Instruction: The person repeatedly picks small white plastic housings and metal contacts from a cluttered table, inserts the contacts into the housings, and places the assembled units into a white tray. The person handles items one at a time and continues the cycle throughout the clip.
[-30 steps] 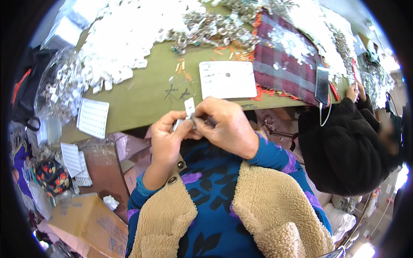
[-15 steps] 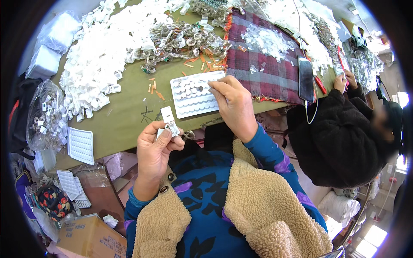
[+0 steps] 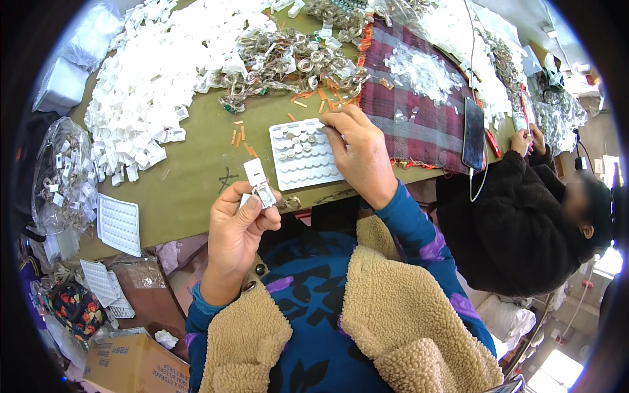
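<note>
Since the earlier frame my right hand (image 3: 357, 154) has settled on the white dimpled tray (image 3: 304, 155) on the tabletop (image 3: 196, 170), fingers curled over its small rings — a picking step, I judge — while my left hand (image 3: 239, 226) pinches the little white box (image 3: 259, 187), hinged open, near my chest.

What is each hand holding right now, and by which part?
Left hand pinches a small white open box by its lower end, lid flipped up. Right hand rests fingertips on the white dimpled tray; anything gripped there cannot be told.
</note>
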Demonstrator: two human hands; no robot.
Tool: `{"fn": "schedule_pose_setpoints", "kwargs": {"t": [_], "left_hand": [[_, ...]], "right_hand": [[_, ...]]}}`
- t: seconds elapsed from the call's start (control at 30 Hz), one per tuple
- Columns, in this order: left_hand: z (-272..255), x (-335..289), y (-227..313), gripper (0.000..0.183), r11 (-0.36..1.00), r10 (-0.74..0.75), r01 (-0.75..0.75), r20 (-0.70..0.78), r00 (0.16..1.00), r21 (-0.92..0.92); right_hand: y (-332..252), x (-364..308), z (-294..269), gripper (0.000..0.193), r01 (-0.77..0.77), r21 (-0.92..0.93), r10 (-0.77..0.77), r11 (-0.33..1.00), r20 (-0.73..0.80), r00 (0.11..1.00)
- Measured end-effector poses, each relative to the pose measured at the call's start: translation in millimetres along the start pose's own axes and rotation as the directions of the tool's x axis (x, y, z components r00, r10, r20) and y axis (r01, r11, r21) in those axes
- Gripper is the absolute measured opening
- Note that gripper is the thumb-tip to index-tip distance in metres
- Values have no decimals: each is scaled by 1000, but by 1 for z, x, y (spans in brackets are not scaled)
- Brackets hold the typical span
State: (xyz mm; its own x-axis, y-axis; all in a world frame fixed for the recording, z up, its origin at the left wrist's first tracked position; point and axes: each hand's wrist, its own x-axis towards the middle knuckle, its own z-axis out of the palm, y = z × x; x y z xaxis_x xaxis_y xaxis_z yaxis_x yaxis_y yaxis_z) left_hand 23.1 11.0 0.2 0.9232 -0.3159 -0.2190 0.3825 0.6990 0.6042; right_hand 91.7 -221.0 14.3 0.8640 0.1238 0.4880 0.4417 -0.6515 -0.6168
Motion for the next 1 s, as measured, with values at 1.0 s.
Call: {"fn": "schedule_pose_setpoints", "kwargs": {"t": [1.0], "left_hand": [[-8,-36,-12,21,997,18,-18,-6,1000,-74]], "right_hand": [[-111,-53,18,19,55,205,-103,977,232,967]]}}
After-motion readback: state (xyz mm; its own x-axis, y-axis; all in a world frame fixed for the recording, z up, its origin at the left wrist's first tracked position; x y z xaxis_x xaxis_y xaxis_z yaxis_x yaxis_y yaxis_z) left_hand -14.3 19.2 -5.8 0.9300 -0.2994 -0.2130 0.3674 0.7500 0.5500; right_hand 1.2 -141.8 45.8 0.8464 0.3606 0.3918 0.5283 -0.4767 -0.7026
